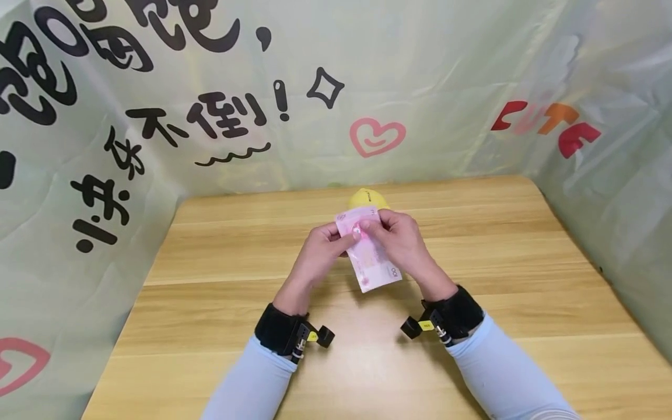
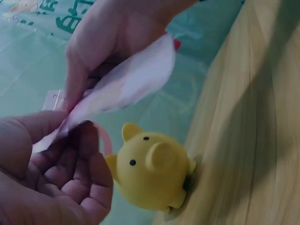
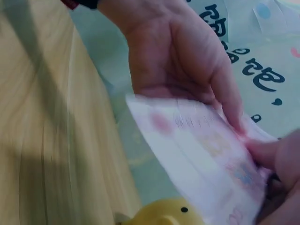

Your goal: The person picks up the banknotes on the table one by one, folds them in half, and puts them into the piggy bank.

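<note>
A pink banknote (image 1: 374, 263) is held up over the table between both hands, its lower end slanting down to the right in the head view. My left hand (image 1: 326, 248) pinches its left edge, thumb on top and fingers curled behind. From the other side my right hand (image 1: 401, 239) pinches the note, its thumb close to the left thumb. Beyond the note stands a yellow piggy bank (image 2: 152, 171), upright on the table and facing me in the left wrist view. In the head view the note and hands partly hide the piggy bank (image 1: 367, 198).
The wooden table (image 1: 220, 309) reaches back to a pale plastic sheet (image 1: 446, 116) printed with black characters and a pink heart. Similar sheeting rises at the left and right sides. Black straps with small cameras circle both wrists.
</note>
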Available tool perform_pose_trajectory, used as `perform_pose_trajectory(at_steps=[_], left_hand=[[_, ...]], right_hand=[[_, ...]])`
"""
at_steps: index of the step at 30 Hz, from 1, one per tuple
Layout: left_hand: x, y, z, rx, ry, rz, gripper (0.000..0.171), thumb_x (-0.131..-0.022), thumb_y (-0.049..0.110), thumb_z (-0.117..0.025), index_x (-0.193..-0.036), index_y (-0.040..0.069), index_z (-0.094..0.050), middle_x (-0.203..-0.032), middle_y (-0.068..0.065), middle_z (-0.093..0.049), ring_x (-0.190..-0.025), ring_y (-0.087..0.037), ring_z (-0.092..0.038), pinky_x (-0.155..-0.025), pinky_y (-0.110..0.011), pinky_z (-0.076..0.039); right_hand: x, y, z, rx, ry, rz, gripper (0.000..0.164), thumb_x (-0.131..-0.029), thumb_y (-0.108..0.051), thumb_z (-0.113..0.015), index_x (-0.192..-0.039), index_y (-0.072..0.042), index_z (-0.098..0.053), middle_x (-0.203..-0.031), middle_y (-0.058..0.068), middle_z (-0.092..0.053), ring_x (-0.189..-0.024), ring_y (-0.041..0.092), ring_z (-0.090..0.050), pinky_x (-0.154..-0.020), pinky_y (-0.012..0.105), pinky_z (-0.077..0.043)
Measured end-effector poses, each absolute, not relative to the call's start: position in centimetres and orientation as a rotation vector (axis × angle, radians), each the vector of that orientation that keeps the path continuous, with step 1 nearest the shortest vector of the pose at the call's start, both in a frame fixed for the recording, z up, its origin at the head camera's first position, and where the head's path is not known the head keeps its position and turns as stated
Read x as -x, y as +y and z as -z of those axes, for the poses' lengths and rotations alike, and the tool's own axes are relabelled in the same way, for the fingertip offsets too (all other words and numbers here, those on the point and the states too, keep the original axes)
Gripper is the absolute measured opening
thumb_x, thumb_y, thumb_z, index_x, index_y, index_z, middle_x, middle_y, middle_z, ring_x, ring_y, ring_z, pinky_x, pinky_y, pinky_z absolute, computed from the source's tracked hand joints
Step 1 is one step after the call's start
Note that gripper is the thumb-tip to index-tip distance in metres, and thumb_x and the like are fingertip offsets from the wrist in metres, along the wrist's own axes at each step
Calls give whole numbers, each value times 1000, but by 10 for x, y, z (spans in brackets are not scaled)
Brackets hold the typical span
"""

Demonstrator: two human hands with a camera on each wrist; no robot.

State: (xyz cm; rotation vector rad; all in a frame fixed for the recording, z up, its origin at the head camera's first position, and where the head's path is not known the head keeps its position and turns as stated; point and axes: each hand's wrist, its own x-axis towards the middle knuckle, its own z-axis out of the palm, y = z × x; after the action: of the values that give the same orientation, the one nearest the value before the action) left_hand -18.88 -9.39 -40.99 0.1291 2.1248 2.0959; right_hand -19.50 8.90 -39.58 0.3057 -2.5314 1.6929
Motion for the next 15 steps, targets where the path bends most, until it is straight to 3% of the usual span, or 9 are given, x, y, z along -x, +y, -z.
perform_pose_trajectory(at_steps=[5,8,12,15], left_hand=[[189,-99,410,-65,2299,-2103,20,-102,23,-72,-95,5,-76,-79,-2,-69,-70,-12,-63,-60,-24,-52],[190,-102,409,38,2342,-2222,20,-101,22,-72,-91,6,-76,-75,2,-66,-67,-9,-60,-56,-22,-49],[196,-111,408,181,2169,-2544,21,-104,17,-68,-101,-1,-76,-82,-3,-69,-70,-10,-67,-63,-23,-60],[200,-121,406,255,2027,-2665,27,-108,19,-62,-113,-4,-75,-90,-6,-72,-76,-12,-73,-70,-26,-65]], right_hand=[[194,86,399,-373,-2632,-1644,27,-101,-27,-74,-85,-5,-69,-70,4,-61,-60,15,-58,-47,25,-47],[192,81,404,-373,-2618,-1698,28,-101,-25,-75,-84,-4,-69,-70,4,-63,-60,16,-60,-48,27,-51],[189,76,410,-450,-2678,-1769,19,-103,-18,-70,-92,-3,-70,-77,11,-70,-64,25,-68,-54,43,-62],[188,75,410,-491,-2721,-1804,16,-105,-15,-67,-96,-2,-70,-79,17,-72,-64,27,-69,-59,50,-64]])
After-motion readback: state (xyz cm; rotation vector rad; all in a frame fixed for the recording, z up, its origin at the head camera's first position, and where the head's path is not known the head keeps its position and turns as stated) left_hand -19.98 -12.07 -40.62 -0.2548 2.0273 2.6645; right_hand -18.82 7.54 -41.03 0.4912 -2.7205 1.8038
